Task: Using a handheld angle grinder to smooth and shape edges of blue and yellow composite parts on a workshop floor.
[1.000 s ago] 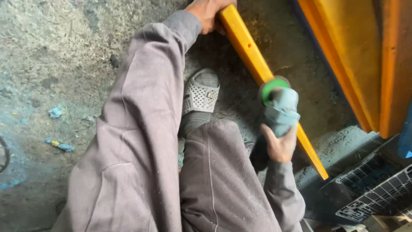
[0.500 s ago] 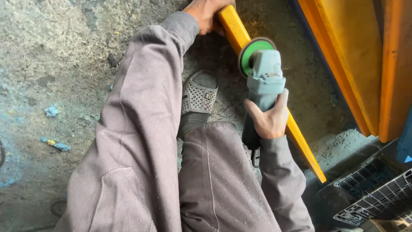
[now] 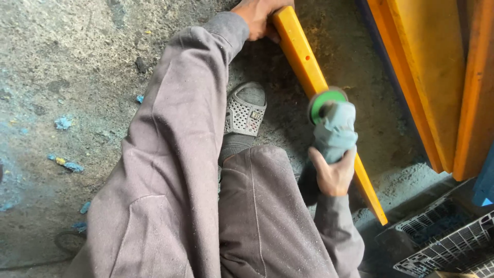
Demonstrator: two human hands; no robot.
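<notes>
2 hands busy: left hand (image 3: 257, 15) grips yellow bar (image 3: 309, 72); right hand (image 3: 333, 175) clasps grey angle grinder (image 3: 334, 128) on it.

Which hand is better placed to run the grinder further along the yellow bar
Right. The right hand already grips the grinder, whose green disc sits on the yellow bar. The left hand is busy holding the bar's far end.

Soft even daylight, faint shadows, no glare; sharp centre, slight edge blur.
</notes>
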